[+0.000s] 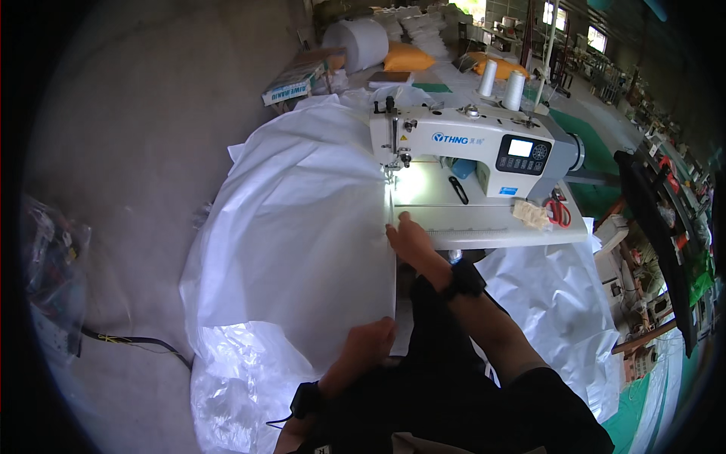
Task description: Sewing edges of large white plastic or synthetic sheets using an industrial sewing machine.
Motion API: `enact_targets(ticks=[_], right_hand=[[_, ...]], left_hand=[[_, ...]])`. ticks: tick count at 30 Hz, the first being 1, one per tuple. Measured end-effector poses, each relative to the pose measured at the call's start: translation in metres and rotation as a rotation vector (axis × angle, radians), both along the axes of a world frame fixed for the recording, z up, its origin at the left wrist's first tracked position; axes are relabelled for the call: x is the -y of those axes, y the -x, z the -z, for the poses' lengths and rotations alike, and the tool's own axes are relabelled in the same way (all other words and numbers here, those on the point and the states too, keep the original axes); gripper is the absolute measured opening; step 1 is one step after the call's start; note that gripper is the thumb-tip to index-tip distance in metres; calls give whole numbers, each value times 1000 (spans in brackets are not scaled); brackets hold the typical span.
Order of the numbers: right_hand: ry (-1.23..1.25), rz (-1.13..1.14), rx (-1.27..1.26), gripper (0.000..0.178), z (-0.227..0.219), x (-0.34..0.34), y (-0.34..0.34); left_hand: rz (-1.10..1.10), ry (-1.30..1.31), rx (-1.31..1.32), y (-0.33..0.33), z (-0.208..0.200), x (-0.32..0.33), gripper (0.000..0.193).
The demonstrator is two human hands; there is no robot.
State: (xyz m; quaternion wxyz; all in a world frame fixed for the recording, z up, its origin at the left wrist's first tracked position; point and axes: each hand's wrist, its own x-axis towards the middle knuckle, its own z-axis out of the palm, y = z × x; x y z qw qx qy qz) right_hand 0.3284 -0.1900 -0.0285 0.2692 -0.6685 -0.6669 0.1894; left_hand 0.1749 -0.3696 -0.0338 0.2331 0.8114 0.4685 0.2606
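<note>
A large white plastic sheet (318, 234) hangs to the left of a white sewing machine (461, 140). Its straight right edge runs from the lit needle area down toward my lap. My right hand (411, 240) pinches this edge at the front of the machine bed, a short way below the presser foot. Lower down, near my lap, my left hand (368, 340) is closed on the same edge; its fingertips are partly hidden. The needle itself is too small to make out.
On the machine table lie a black thread snipper (458, 190), red-handled scissors (560, 213) and a beige cloth scrap (532, 215). Two white thread cones (513, 89) stand behind the machine. More white sheeting (548, 303) hangs at the right. A black cable (140, 342) crosses the floor.
</note>
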Motion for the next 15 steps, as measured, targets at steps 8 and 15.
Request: enact_targets(ticks=[8,15], right_hand=[[30,-18,348,52,19,-18,20],[99,-12,165,66,23,7,20]], left_hand=[[-209,111,101,-3,1,-6,15],[-239,117,266,-8,24,-41,18]])
